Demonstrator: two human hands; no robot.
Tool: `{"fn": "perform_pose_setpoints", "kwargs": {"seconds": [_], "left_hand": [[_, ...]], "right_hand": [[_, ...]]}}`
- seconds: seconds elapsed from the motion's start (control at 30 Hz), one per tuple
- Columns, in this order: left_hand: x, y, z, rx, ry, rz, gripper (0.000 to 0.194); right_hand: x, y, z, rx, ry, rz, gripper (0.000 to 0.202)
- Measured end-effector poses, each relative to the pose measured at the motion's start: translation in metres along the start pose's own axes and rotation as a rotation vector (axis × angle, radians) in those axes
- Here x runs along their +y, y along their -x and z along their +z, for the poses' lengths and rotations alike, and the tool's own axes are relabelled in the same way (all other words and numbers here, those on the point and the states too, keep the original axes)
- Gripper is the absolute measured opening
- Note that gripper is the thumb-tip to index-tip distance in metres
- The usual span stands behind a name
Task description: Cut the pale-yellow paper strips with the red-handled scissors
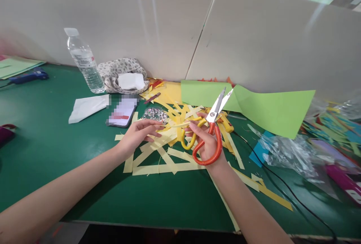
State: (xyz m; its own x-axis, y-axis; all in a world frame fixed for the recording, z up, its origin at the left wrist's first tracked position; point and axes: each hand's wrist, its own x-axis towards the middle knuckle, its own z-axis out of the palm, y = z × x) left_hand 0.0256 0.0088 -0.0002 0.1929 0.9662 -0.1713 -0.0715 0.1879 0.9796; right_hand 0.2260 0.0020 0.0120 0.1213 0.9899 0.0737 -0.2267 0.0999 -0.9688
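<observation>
My right hand (207, 140) has the red handle of a pair of scissors (216, 118) around it, blades slightly apart and pointing up. Its thumb and fingers pinch one end of a thin yellow paper strip (179, 125). The other end of the strip reaches the fingertips of my left hand (141, 134), which are closed on it. Just beside the right fingers shows a curved yellow handle (188, 140). Many pale yellow paper strips (155, 169) lie crossed and piled on the green table (113, 199) beneath both hands.
Behind are a phone (123, 112), white tissue (88, 108), water bottle (86, 63), patterned cloth pouch (124, 65) and green paper (276, 108). A yellow glue gun (226, 123) trails a black cable (282, 182) to the right, near crumpled plastic (293, 157). A wall panel (113, 18) stands behind.
</observation>
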Motion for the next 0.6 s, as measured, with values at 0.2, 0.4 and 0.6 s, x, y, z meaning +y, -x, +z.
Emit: {"fn": "perform_pose_setpoints", "kwargs": {"seconds": [0.2,0.4,0.6], "left_hand": [[-0.0021,0.0012,0.003,0.052,-0.046,0.082,0.027],[-0.004,0.0,0.0018,0.11,-0.036,0.15,0.042],[-0.0019,-0.0003,0.0018,0.158,0.025,0.138,0.039]], "right_hand": [[0.0019,-0.001,0.0003,-0.013,0.002,-0.007,0.052],[0.0075,-0.002,-0.003,-0.05,0.017,-0.024,0.055],[0.0037,0.0009,0.0023,-0.041,0.15,-0.046,0.053]]}}
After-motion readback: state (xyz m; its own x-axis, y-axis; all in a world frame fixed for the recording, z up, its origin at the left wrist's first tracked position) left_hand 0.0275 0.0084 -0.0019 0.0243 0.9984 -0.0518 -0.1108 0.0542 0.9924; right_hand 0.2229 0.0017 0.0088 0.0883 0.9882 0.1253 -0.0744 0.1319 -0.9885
